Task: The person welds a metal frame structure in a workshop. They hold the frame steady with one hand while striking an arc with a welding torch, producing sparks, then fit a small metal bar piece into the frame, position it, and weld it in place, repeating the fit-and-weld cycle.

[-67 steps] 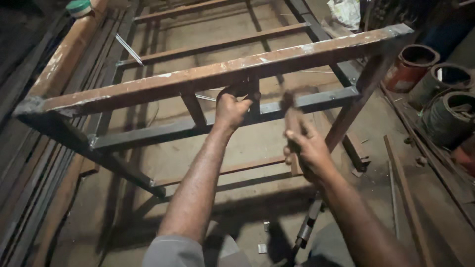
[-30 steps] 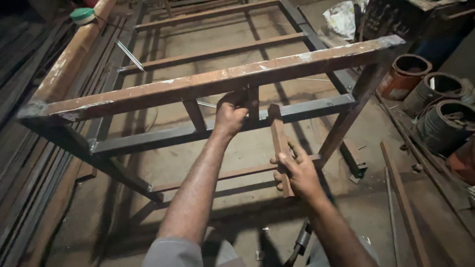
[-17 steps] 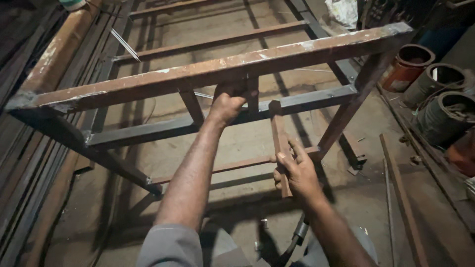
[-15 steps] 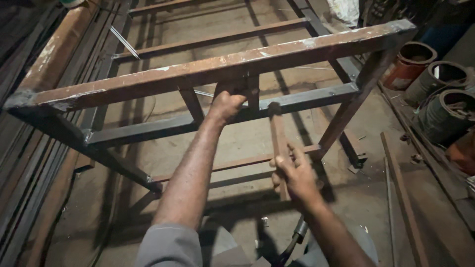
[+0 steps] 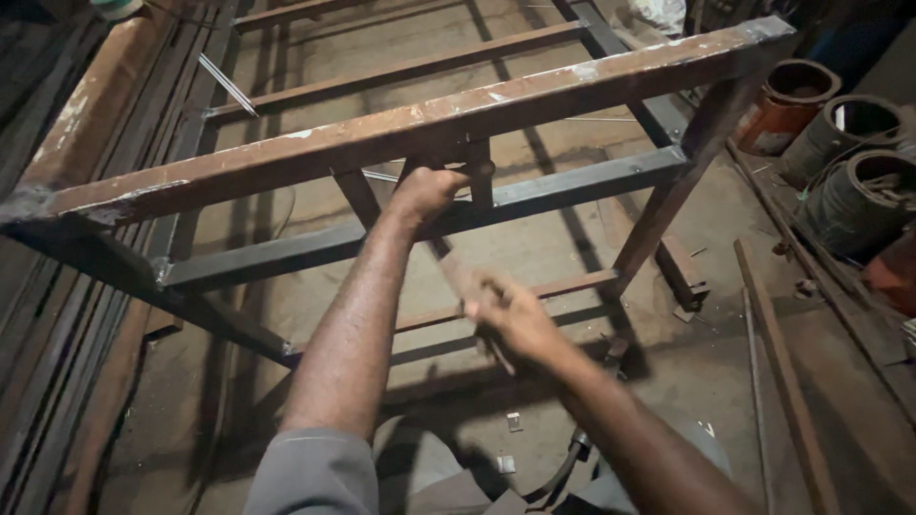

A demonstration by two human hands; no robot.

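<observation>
A rusty steel frame stands in front of me, with a brown top rail [image 5: 401, 129] and a darker lower rail [image 5: 572, 181]. My left hand [image 5: 425, 191] reaches under the top rail and is closed around a short upright steel piece [image 5: 480, 181] between the two rails. My right hand [image 5: 510, 310] is lower and nearer to me. It grips a wooden-handled tool [image 5: 460, 277] that is blurred by motion and angled up toward my left hand. The tool's head is not clear.
Round drums [image 5: 792, 95] [image 5: 859, 191] stand at the right. Long steel bars [image 5: 57, 315] lie along the left, and another bar [image 5: 778, 381] lies on the floor at the right. A dark cable [image 5: 563, 467] runs near my legs. Small scraps [image 5: 513, 422] dot the concrete floor.
My right hand has swung the wooden-handled tool from upright to a slant toward the left, and it is now blurred. My left hand has kept its grip on the upright piece.
</observation>
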